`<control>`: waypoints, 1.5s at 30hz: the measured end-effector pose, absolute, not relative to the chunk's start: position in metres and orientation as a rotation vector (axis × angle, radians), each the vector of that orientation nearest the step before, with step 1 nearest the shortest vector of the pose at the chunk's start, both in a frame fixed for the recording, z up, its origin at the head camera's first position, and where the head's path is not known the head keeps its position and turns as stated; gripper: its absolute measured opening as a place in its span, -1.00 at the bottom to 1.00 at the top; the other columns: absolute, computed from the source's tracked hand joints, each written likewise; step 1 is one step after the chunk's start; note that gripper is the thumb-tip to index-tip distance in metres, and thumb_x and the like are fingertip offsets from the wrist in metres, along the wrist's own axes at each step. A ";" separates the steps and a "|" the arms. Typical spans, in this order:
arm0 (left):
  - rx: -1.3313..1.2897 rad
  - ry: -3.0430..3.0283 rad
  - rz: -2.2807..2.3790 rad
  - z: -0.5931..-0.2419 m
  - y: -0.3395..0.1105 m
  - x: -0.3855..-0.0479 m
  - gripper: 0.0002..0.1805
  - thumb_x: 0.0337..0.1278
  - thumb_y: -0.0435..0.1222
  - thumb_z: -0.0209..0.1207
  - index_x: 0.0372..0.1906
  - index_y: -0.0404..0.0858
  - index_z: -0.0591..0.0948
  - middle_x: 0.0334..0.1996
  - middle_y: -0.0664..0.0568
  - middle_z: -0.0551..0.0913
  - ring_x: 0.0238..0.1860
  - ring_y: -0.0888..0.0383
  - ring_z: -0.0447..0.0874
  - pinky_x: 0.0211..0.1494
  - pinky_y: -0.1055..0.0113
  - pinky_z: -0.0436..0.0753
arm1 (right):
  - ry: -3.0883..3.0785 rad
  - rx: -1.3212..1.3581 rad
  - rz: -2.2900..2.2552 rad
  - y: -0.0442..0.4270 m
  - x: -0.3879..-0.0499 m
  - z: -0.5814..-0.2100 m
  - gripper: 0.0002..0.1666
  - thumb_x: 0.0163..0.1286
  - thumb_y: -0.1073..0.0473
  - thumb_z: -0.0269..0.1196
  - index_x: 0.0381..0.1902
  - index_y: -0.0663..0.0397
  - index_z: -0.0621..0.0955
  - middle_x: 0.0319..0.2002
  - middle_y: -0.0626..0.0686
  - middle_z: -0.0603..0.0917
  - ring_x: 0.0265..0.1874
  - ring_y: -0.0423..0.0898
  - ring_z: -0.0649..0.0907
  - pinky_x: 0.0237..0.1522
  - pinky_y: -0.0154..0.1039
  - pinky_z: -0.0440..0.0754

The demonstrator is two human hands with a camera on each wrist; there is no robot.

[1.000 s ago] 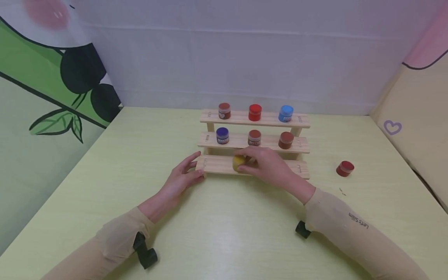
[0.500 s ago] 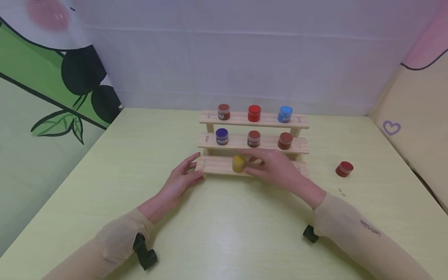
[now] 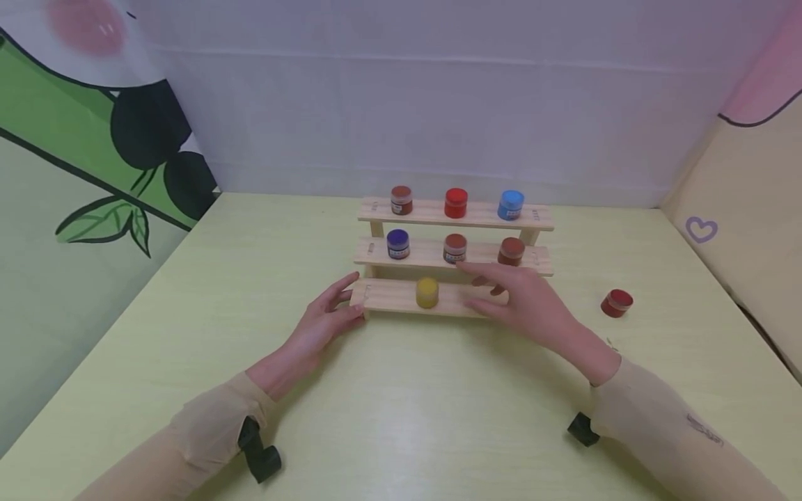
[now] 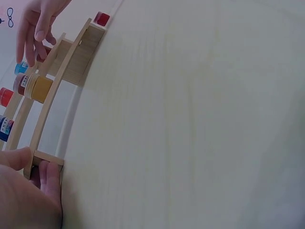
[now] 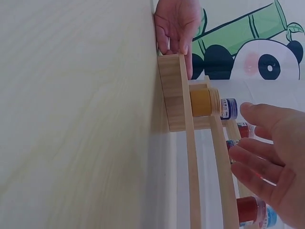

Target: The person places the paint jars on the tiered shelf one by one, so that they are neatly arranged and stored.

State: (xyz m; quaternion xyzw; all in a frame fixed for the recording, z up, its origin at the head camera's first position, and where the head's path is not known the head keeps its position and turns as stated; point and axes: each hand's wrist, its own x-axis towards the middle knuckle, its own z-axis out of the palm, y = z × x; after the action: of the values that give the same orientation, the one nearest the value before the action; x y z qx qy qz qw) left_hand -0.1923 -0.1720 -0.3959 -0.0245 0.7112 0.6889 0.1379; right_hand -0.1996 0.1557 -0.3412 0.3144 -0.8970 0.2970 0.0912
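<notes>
A three-tier wooden display rack (image 3: 388, 298) stands on the table. My left hand (image 3: 318, 327) grips the left end of its lowest step; in the left wrist view the thumb (image 4: 18, 157) lies on the plank and the fingers reach below it. A yellow paint jar (image 3: 427, 293) stands upright on that step, left of its middle. To the right of this jar, apart from it, my right hand (image 3: 523, 303) hovers over the lowest step, holding nothing, its fingers spread and loosely bent. It hides the right end of that step.
The middle step bears a dark blue jar (image 3: 397, 243) and two reddish-brown jars (image 3: 454, 248). On the top step are a brown jar (image 3: 402, 200), a red jar (image 3: 456, 202) and a light blue jar (image 3: 510, 204). A dark red jar (image 3: 617, 303) sits on the table at right.
My right hand has let go of the yellow paint jar and drawn away to the right. The jar stays on the lowest step. My left hand keeps its place on the rack.
</notes>
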 end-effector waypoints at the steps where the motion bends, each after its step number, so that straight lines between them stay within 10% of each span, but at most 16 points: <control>1: -0.071 2.055 1.994 -0.396 -0.172 -0.192 -0.30 0.41 -0.37 0.07 0.55 0.03 0.15 0.38 -0.16 0.30 0.01 0.28 0.60 0.18 0.44 0.67 | -2.656 0.926 0.876 0.158 -0.199 -0.341 -0.36 0.23 0.11 0.44 0.28 -0.05 0.57 -0.03 0.01 0.77 -0.16 -0.04 0.75 -0.19 -0.15 0.78; 22: -0.088 2.056 1.982 -0.395 -0.171 -0.194 -0.30 0.41 -0.37 0.06 0.55 0.05 0.15 0.39 -0.14 0.30 0.02 0.28 0.60 0.19 0.42 0.67 | -2.452 0.776 0.713 0.226 -0.182 -0.332 -0.23 0.00 0.35 0.53 0.24 -0.02 0.60 0.04 0.05 0.75 -0.26 -0.08 0.75 -0.24 -0.63 0.63; 31: -0.104 2.048 1.989 -0.396 -0.170 -0.195 -0.30 0.40 -0.38 0.07 0.54 0.06 0.17 0.38 -0.12 0.32 -0.01 0.30 0.61 0.18 0.42 0.67 | -2.449 0.658 0.654 0.261 -0.184 -0.336 -0.20 -0.02 0.36 0.53 0.25 -0.04 0.59 0.00 0.07 0.76 -0.20 -0.73 0.49 -0.20 -0.77 0.53; 45: -0.112 2.051 1.972 -0.395 -0.171 -0.194 -0.30 0.40 -0.36 0.08 0.54 0.07 0.17 0.39 -0.13 0.30 0.02 0.27 0.60 0.22 0.39 0.66 | -2.599 0.475 0.677 0.317 -0.189 -0.347 -0.15 0.05 0.28 0.52 0.33 -0.15 0.52 0.10 0.15 0.69 -0.26 -0.71 0.52 -0.29 -0.79 0.45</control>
State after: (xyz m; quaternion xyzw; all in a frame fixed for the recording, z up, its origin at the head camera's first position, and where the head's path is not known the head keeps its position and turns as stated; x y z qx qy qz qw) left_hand -0.1939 -0.1711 -0.3950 -0.0390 0.7125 0.6851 0.1463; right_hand -0.1889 0.3170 -0.3474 0.1703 -0.9326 0.2430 0.2057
